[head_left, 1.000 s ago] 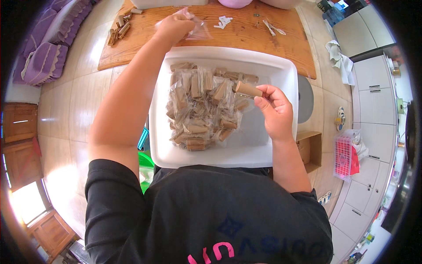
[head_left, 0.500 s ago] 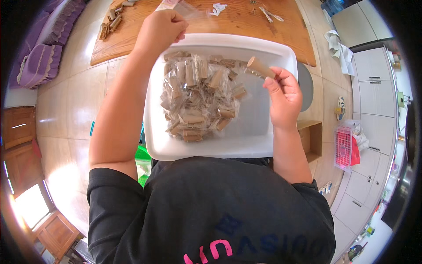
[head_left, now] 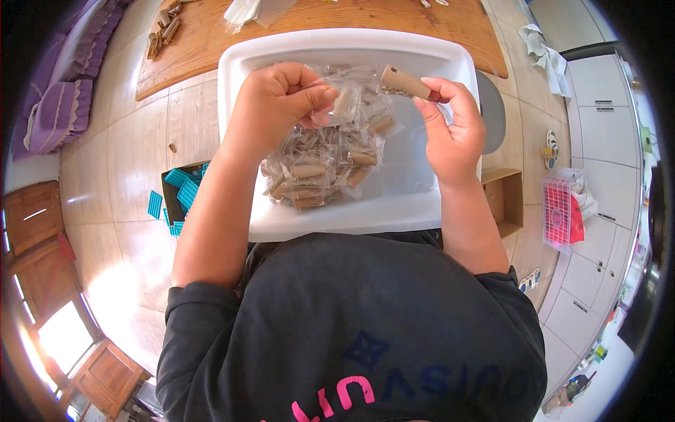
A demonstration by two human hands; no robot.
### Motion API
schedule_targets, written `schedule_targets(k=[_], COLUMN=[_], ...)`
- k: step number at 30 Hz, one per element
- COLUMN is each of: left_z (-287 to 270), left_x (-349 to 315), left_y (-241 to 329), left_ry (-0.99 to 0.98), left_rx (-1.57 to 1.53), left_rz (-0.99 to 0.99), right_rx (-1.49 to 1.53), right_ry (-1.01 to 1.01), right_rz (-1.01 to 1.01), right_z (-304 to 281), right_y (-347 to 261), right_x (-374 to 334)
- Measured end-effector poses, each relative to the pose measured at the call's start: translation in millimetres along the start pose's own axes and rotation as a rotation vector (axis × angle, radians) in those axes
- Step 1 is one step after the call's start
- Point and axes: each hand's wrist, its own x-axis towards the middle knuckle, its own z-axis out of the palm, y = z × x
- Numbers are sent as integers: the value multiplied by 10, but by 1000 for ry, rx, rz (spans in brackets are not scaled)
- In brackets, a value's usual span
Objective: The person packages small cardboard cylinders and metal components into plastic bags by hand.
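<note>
My right hand (head_left: 455, 130) pinches one end of a tan, tube-shaped piece (head_left: 406, 81), which has a small dark mark near its far end and a shiny strip along its lower edge. My left hand (head_left: 285, 105) is closed at the fingertips on a clear plastic bag (head_left: 344, 98), whose outline blends into the pile behind it. Both hands hover over a white plastic tub (head_left: 242, 221) that rests against my lap. In the tub's left and middle lies a heap of similar tan pieces (head_left: 307, 171) in clear bags.
Beyond the tub is a wooden table (head_left: 204, 53) with loose brown pieces (head_left: 163, 36) at its left and a stack of clear bags (head_left: 242, 10) at its far edge. Teal plastic baskets (head_left: 186, 193) stand at left, an open cardboard box (head_left: 503, 202) at right.
My left hand has come back from the table's far side, down over the tub, bringing a clear bag. The tan piece in my right hand has turned slightly and stays over the tub.
</note>
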Motion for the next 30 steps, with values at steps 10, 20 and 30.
schedule_targets(k=[10,20,30], left_z=[137,176,292], left_x=[-15,-24,-29], left_y=[-61,-96,-151], left_ry=[-120,-299,-220], left_rx=[128,-36,-211], left_rz=[-10,-203,-235], right_rx=[136,294,199], right_ry=[-257,-506,-340], right_rz=[147,191,285], right_z=[-52,-77,44], right_y=[-23,-18,-34], right_x=[29,49,-32])
